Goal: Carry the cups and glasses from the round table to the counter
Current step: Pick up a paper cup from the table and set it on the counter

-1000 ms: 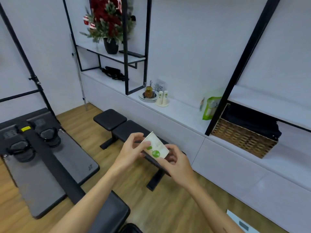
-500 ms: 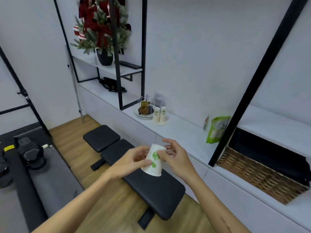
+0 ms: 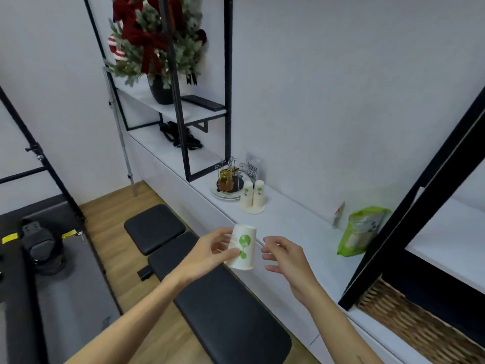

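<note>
A white paper cup (image 3: 242,248), tapered and printed with green round marks, is held upside down in mid-air over the near edge of the smooth white counter (image 3: 294,222). The left hand (image 3: 207,254) has its grip on the cup's side, thumb and fingertips pinching the wall. The right hand (image 3: 284,258) floats just beside the cup at its 3 o'clock, not touching it, its grip released with fingers loosely bent. At the cup's 12 o'clock, further along the counter, two more inverted paper cups (image 3: 252,197) of the same print stand side by side. At their 10 o'clock a wire rack with an amber glass (image 3: 226,179) sits on stacked round plates. A crinkled green bag (image 3: 360,233) stands at 3 o'clock, and a padded black bench (image 3: 223,306) lies below the hands.
</note>
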